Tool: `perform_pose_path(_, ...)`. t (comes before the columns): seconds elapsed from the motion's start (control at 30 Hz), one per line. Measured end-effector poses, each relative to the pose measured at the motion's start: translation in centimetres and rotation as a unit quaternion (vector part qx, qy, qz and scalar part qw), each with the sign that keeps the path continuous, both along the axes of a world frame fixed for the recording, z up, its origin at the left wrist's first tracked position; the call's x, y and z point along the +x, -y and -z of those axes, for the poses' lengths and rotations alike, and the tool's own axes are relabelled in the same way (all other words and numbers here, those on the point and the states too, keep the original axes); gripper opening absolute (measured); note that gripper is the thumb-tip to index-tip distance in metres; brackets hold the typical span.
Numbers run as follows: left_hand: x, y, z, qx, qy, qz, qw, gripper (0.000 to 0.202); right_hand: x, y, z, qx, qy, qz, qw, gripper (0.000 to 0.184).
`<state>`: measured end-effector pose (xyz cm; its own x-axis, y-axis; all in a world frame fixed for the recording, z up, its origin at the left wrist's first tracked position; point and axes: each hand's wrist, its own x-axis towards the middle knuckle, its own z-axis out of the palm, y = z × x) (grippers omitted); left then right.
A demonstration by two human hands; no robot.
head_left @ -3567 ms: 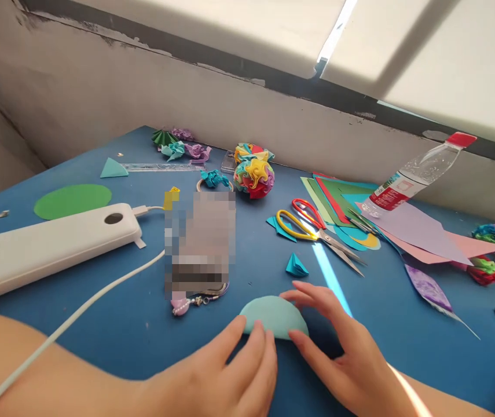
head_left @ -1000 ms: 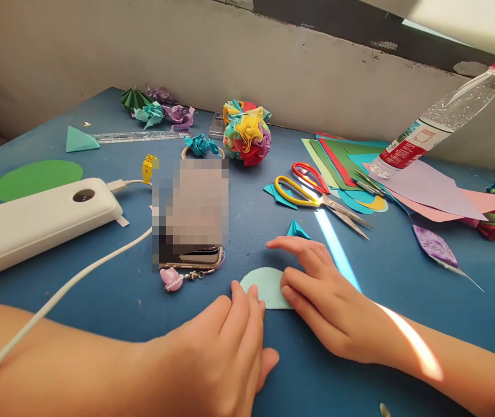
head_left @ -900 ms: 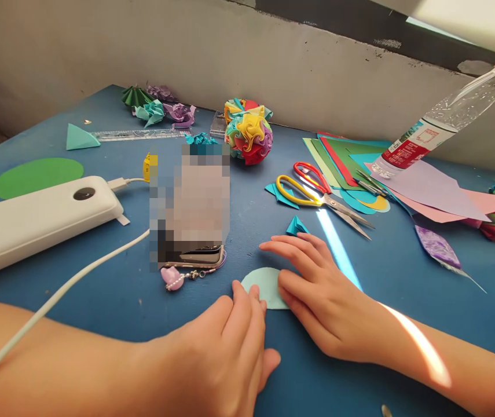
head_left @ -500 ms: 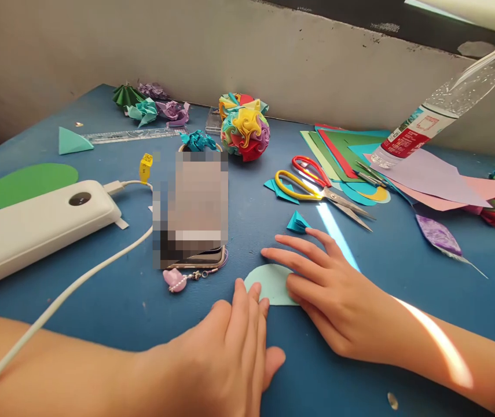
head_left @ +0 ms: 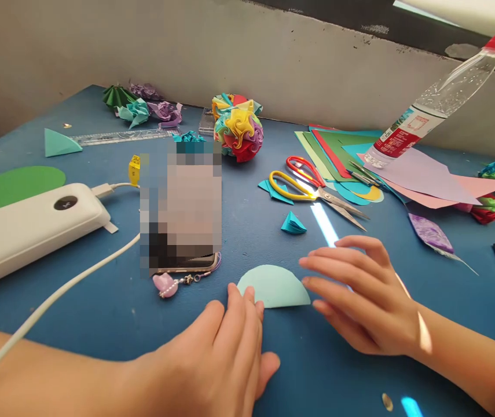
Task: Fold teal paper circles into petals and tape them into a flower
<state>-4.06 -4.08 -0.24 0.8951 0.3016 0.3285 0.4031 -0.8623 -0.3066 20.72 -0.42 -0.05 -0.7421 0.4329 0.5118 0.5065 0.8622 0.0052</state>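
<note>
A pale mint half circle of paper [head_left: 277, 285], apparently folded, lies flat on the table with its straight edge towards me. My left hand [head_left: 225, 341] rests its outstretched fingertips on the paper's left end, thumb out to the right. Just past the right tip, my right hand [head_left: 355, 292] hovers with fingers loosely apart and nothing in them. Beyond the paper sits a small folded teal paper piece [head_left: 293, 223]. Yellow-and-red-handled scissors [head_left: 316, 188] lie behind it, partly over another teal folded piece [head_left: 277, 191].
A blurred-out phone [head_left: 190, 214] with a pink charm [head_left: 165, 285] lies left of centre. A white power bank [head_left: 34, 231] and its cable [head_left: 56, 295] flank my left arm. Coloured paper sheets [head_left: 425, 174], a tilted water bottle [head_left: 425, 110] and a paper ball [head_left: 239, 134] stand farther back.
My right hand has come off the half circle and moved right, uncovering the paper's right end and the small teal piece. My left hand keeps its place on the paper; the view has shifted slightly.
</note>
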Motion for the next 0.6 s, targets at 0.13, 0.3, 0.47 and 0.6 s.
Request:
perform_pose_path(0.13,0.1,-0.1,0.0,0.005,0.006,0.0,1.0,0.026,-0.9,0.8,0.2,0.0,0.073,-0.028,0.997,0.017)
perform_pose_path(0.3,0.0,0.2,0.0,0.008,0.004,-0.013,1.0,0.025,-1.2,1.3,0.8,-0.015,0.062,-0.023,0.998,0.019)
perform_pose_path(0.47,-0.1,0.3,-0.2,0.007,0.0,-0.012,1.0,0.027,-1.1,1.2,0.5,-0.013,0.06,-0.036,0.998,0.019)
perform_pose_path(0.6,0.0,0.5,0.0,-0.004,0.019,-0.024,1.0,0.025,-1.3,1.2,0.1,-0.012,0.063,-0.032,0.997,0.022)
